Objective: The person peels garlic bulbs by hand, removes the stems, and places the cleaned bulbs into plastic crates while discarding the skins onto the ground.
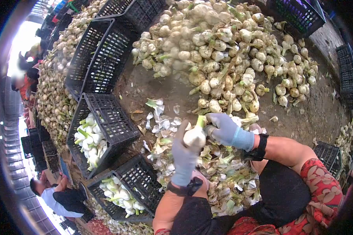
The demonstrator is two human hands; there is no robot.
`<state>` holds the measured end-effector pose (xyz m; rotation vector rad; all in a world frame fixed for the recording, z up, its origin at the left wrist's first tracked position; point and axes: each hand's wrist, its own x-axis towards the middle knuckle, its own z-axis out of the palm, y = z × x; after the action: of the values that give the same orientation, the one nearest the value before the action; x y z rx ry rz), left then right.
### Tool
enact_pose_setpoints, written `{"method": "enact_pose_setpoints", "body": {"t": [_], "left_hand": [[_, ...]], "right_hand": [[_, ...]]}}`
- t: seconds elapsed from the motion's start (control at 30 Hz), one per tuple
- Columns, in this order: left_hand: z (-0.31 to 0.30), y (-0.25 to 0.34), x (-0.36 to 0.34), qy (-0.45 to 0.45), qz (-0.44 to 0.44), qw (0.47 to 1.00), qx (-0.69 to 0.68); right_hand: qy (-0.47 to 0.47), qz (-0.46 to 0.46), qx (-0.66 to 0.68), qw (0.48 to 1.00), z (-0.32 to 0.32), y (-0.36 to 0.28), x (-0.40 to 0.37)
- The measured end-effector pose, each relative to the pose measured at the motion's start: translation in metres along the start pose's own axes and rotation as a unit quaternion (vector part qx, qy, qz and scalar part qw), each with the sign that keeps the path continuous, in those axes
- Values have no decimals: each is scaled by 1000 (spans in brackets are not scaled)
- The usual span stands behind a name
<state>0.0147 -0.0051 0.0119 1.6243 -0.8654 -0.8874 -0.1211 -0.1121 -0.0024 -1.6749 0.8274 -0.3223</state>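
Bulb point(195, 138) | left fingers point(180, 135) gripping it | right fingers point(215, 120) curled alongside, hold unclear | floor point(147, 86) between crate point(114, 124), heap point(223, 51)

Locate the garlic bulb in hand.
In the head view, just lower-right of centre, the white bulb sits in the left hand, beside the right hand, below the bulb heap.

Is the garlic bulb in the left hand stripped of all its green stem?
No, a short green stem rises from the top of the white garlic bulb held in the left hand.
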Motion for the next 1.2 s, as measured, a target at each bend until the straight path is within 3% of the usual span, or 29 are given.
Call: {"method": "enact_pose_setpoints", "body": {"t": [0.03,0.1,0.13,0.2,0.23,0.27,0.3,0.33,0.37,0.4,0.43,0.47,0.5,0.53,0.67,0.7,0.73,0.8,0.83,0.9,0.93,1.0,1.03,1.1,1.2], "left_hand": [[0,-6,1,-1,0,1000,0],[-5,-18,5,-110,-136,944,-281],[-8,-23,7,-161,-198,875,-411],[-12,-28,10,-249,-307,667,-631],[-4,-8,10,-249,-308,667,-630],[8,14,6,-110,-305,788,-524],[15,29,4,35,-288,872,-394],[12,23,3,35,-288,872,-393],[6,12,3,-11,-226,917,-329],[2,9,3,-56,-160,950,-261],[5,7,5,-38,-195,926,-320],[5,2,4,-36,-195,927,-320],[3,-8,4,-45,-229,898,-371],[4,-6,6,-55,-263,866,-422],[11,-2,8,-17,-334,847,-414],[10,-13,7,-30,-339,839,-424],[10,-18,6,-29,-340,838,-425],[8,-25,4,-92,-266,859,-429],[8,-22,5,-92,-266,858,-429],[9,-14,5,-21,-254,912,-320],[12,-10,4,-22,-254,912,-321],[21,-5,-1,56,-129,989,-51],[22,-10,-3,46,-65,995,-63],[19,-17,-4,50,-41,997,-39],[15,-26,-3,73,0,997,-3]], "right_hand": [[1,1,0,1000,2,5,0],[11,-50,59,997,1,2,1],[11,-51,60,997,-1,0,0],[-67,111,169,977,-12,-22,-4],[-66,111,170,977,-12,-21,-4],[-54,110,174,977,-12,-19,-5],[-42,109,179,977,-11,-15,-6],[-42,109,180,977,-7,-9,-8],[1,-25,38,999,0,0,-10],[43,-159,-106,981,6,7,-9],[76,-248,-95,961,11,15,-5],[74,-249,-94,961,4,6,-5],[-19,-60,111,992,-7,-9,-7],[-110,134,306,936,-15,-16,-9],[-123,170,456,865,-15,0,-7],[-137,136,375,907,-15,4,-6],[-138,137,375,906,-14,1,-6],[-106,99,202,969,-9,-10,-6],[-46,19,44,998,-9,-16,-3],[-17,6,-2,1000,-4,-18,-1],[13,-7,-48,999,-2,-18,-1],[53,-8,-40,998,6,-5,2],[56,16,-1,998,6,-5,4],[40,75,77,993,4,-8,5],[34,44,136,989,2,-4,5]]}}
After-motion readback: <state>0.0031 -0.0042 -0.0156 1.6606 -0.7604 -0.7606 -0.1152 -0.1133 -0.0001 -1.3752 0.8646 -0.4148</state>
